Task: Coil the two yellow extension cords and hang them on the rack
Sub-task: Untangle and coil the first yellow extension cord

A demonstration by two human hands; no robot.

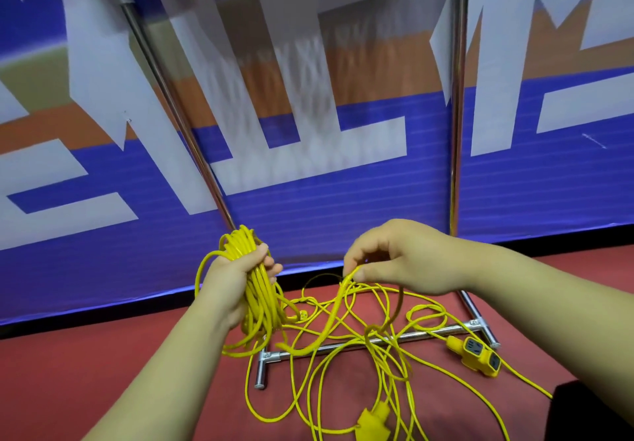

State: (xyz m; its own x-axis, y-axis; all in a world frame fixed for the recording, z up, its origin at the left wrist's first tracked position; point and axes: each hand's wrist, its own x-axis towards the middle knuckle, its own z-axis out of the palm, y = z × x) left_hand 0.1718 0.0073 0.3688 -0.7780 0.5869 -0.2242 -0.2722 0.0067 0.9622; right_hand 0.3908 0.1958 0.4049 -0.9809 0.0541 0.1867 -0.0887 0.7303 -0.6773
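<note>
Your left grip (236, 279) is clenched round a half-made coil (242, 240) of yellow extension cord, held in front of the rack's left post (183, 128). Your right grip (404, 259) pinches the next strand (338, 300). The loose cord (368, 334) lies tangled on the floor (103, 372) across the rack's base bar (432, 332). Coiling looks midway, so next draw slack free and lay another loop.

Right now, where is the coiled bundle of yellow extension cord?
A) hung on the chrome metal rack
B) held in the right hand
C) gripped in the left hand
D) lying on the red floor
C: the left hand grips the coiled bundle of yellow extension cord, while the right hand only pinches a loose yellow strand.
</note>
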